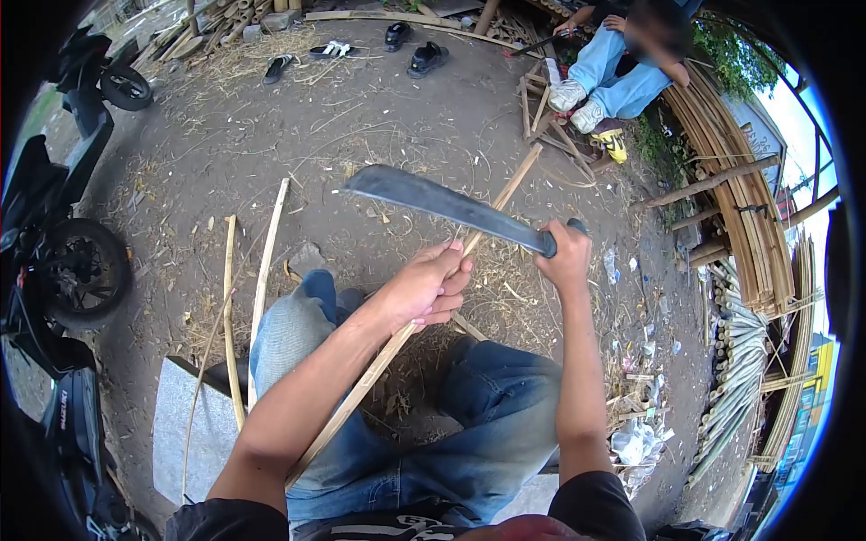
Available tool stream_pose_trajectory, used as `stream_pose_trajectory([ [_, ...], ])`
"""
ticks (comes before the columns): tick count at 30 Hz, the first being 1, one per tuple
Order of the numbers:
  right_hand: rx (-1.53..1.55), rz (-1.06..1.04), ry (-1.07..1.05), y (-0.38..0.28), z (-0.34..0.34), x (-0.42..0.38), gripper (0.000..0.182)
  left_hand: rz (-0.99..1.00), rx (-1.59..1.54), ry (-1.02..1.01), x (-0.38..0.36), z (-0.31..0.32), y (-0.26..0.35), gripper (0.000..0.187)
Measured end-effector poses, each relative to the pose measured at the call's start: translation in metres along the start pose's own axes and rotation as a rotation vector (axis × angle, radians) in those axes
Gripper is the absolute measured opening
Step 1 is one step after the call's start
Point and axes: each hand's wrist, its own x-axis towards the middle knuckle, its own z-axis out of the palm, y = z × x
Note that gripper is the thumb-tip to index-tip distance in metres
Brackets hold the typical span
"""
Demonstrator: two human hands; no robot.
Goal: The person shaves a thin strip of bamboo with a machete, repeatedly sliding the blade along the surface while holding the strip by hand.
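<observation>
Left hand (426, 288): your fingers (451, 290) are wrapped closed around the bamboo strip (379, 361), gripping it near its middle, just above your knees.
Right hand (564, 257): your fingers are clenched around the handle of the machete (442, 203); the blade runs from your fist toward 10 o'clock and hangs above the strip, not visibly touching it.
Bamboo strip: long, thin, flat and pale tan; it slants from 7 o'clock by your left elbow up to 1 o'clock, its far end resting on the ground (361, 117).
Machete: dull grey metal, broad and slightly curved, widest at its blunt tip; the handle is hidden inside your fist.
Seat: you sit on a grey stone block (185, 424) with a rough, speckled face, at 8 o'clock.
Loose strips (231, 316): two more pale slats lie on the ground at 9 o'clock, just beside your left leg.
Ground: packed brown dirt scattered with dry shavings and fibres.
Bamboo stacks (744, 234): bundled split lengths and round poles piled at 3 o'clock, tan and greenish.
Motorbike (54, 261): black, parked at 9 o'clock; writing on its lower panel is too small to read.
Sandals (379, 50): several dark pairs at 12 o'clock.
Other person (622, 68): seated at 1 o'clock in light jeans and white shoes, well apart from you.
Containers: crumpled plastic bags (631, 442) at 4 o'clock; contents cannot be told.
</observation>
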Motion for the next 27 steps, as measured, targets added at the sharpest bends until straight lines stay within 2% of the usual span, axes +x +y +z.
stream_pose_trajectory([
  [2, -0.138, 0.434, 0.046, 0.061, 0.024, -0.015, 0.006, -0.047, 0.053, -0.043, -0.008, 0.003, -0.002, 0.032],
  [4, -0.337, 0.555, 0.118, 0.158, 0.081, -0.053, 0.011, -0.035, 0.037, -0.073, -0.009, -0.002, -0.001, 0.033],
  [6, 0.730, 1.534, 0.170, 0.155, 0.083, -0.055, 0.014, 0.008, 0.001, -0.048, -0.010, -0.007, 0.006, 0.033],
  [8, 1.429, 1.840, 0.458, 0.186, 0.106, -0.092, 0.015, 0.052, -0.021, -0.003, -0.007, -0.015, 0.012, 0.032],
  [9, 1.424, 1.838, 0.448, 0.186, 0.102, -0.099, 0.015, 0.077, -0.043, 0.037, -0.006, -0.018, 0.013, 0.032],
  [11, 1.655, 2.002, 0.608, 0.190, 0.093, -0.113, 0.015, 0.112, -0.064, 0.051, -0.005, -0.020, 0.011, 0.032],
  [12, 1.642, 2.001, 0.608, 0.187, 0.089, -0.112, 0.015, 0.146, -0.075, 0.064, -0.003, -0.020, 0.011, 0.032],
  [14, 1.564, 1.833, 0.290, 0.166, 0.084, -0.100, 0.018, 0.156, -0.061, 0.074, 0.002, -0.020, 0.008, 0.033],
  [15, 1.448, 1.766, 0.202, 0.152, 0.079, -0.088, 0.019, 0.165, -0.021, 0.066, 0.006, -0.021, 0.006, 0.033],
  [16, 1.451, 1.765, 0.186, 0.128, 0.067, -0.073, 0.019, 0.174, 0.021, 0.062, 0.008, -0.021, 0.005, 0.033],
  [18, 1.416, 1.508, 0.061, 0.079, 0.038, -0.044, 0.021, 0.168, 0.050, 0.081, 0.012, -0.018, 0.003, 0.033],
  [20, 1.367, 1.462, 0.013, 0.052, 0.029, -0.033, 0.018, 0.190, 0.085, 0.068, 0.014, -0.015, -0.001, 0.033],
  [22, 0.887, 1.094, -0.062, 0.014, 0.015, -0.022, 0.016, 0.181, 0.096, 0.063, 0.016, -0.012, -0.003, 0.034],
  [23, 0.710, 1.005, -0.080, 0.011, 0.015, -0.021, 0.018, 0.184, 0.120, 0.069, 0.017, -0.011, -0.003, 0.035],
  [24, 0.710, 1.011, -0.072, 0.006, 0.013, -0.018, 0.018, 0.186, 0.144, 0.075, 0.018, -0.011, -0.004, 0.035],
  [26, 0.330, 0.502, -0.027, -0.016, 0.003, -0.011, 0.017, 0.177, 0.147, 0.058, 0.017, -0.008, -0.004, 0.037],
  [27, 0.264, 0.478, -0.067, -0.031, -0.006, -0.006, 0.014, 0.177, 0.147, 0.044, 0.015, -0.007, -0.002, 0.038],
])
